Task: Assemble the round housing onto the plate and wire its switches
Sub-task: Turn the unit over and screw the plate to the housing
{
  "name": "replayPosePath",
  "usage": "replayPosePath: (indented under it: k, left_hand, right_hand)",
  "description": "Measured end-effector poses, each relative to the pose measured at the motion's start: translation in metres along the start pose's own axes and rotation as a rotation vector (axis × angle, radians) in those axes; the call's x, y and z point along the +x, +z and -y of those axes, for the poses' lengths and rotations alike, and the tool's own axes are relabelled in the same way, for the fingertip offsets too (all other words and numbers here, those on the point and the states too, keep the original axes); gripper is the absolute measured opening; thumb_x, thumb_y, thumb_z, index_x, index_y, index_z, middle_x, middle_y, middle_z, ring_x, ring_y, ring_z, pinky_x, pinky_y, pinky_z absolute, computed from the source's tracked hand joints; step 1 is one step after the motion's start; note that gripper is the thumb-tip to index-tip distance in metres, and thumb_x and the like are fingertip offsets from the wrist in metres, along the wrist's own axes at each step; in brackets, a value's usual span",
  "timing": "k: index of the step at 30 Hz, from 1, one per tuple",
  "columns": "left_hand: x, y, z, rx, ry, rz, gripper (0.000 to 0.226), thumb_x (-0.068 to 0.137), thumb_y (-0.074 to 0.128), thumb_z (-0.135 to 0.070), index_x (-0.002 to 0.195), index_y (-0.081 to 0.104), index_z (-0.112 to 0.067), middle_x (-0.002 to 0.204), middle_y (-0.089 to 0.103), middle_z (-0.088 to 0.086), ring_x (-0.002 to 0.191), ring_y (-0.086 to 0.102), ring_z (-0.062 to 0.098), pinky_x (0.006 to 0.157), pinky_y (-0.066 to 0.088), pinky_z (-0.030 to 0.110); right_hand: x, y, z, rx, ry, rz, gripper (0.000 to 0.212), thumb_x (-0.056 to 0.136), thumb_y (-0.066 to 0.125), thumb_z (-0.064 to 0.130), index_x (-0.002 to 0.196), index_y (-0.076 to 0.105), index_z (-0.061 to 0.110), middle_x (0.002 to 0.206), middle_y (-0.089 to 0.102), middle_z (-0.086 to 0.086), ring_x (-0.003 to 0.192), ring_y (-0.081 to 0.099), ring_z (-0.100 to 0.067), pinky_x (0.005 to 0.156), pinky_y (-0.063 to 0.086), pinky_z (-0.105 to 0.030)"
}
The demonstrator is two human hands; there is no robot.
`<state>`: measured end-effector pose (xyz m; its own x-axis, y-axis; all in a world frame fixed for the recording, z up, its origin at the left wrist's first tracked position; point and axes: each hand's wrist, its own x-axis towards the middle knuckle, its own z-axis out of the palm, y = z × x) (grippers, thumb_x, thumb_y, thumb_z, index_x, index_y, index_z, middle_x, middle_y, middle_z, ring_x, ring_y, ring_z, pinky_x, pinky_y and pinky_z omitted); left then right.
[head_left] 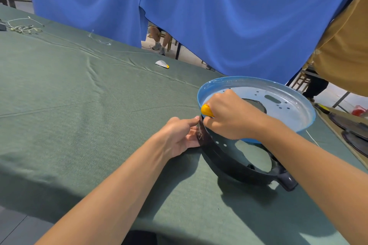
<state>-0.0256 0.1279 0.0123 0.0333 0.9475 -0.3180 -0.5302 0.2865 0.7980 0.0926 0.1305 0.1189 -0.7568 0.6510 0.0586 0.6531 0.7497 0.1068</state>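
I see a dull green cloth [83, 89] over the table, and bright blue drapes [199, 16] fill the top of the frame. At right centre, the round plate [294, 103] is pale silvery blue with a brighter blue rim. Below it the ring housing [229, 162] is glossy black, with white print on its left wall. My right hand [229, 114] wraps a yellow handle [206, 110]. At centre, a small white piece with a yellow tip [162, 64]. Mustard-tan fabric [342, 45] hangs at right.
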Motion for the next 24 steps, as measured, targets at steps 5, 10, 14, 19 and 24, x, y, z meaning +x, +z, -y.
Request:
replayPosePath:
  k: [5,10,14,19,24]
  left_hand:
    - [-0.005,0.001,0.0,0.015,0.006,0.0,0.021,0.1,0.055,-0.007,0.088,0.064,0.007,0.065,0.068,0.015,0.056,0.068,0.023,0.053,0.059,0.035]
    - [-0.007,0.001,0.0,0.021,0.009,-0.016,0.019,0.099,0.057,-0.007,0.091,0.065,0.008,0.063,0.069,0.013,0.057,0.069,0.022,0.054,0.059,0.035]
    - [-0.007,0.0,0.0,0.025,0.009,-0.013,0.018,0.1,0.056,-0.007,0.092,0.064,0.007,0.062,0.069,0.013,0.055,0.069,0.021,0.053,0.058,0.033]
    - [-0.006,-0.001,0.0,0.017,0.01,-0.005,0.022,0.099,0.058,-0.012,0.093,0.065,0.008,0.068,0.07,0.016,0.057,0.069,0.023,0.053,0.058,0.033]
    - [-0.004,-0.001,0.0,0.011,-0.009,-0.024,0.028,0.095,0.065,-0.021,0.089,0.07,0.006,0.071,0.07,0.016,0.062,0.071,0.026,0.055,0.058,0.034]
  right_hand:
    - [0.001,0.007,0.008,0.07,0.16,-0.11,0.045,0.088,0.053,0.014,0.054,0.024,0.009,0.054,0.02,-0.005,0.05,0.018,-0.021,0.045,0.018,-0.026]
    - [0.0,0.012,0.012,0.166,0.27,-0.152,0.046,0.085,0.055,0.014,0.05,0.026,0.01,0.048,0.021,-0.004,0.049,0.021,-0.021,0.044,0.017,-0.029]
    - [-0.003,0.021,0.014,0.217,0.333,-0.173,0.048,0.089,0.057,0.018,0.052,0.027,0.013,0.051,0.023,-0.001,0.049,0.02,-0.014,0.042,0.017,-0.024]
    - [-0.005,0.014,0.001,0.38,0.398,-0.126,0.054,0.092,0.058,0.037,0.05,0.032,0.014,0.044,0.03,0.002,0.047,0.033,-0.013,0.045,0.024,-0.027]
    - [-0.01,0.002,-0.03,0.418,0.352,-0.186,0.02,0.092,0.063,0.031,0.086,0.076,0.017,0.067,0.063,0.006,0.065,0.056,-0.007,0.055,0.041,-0.017]
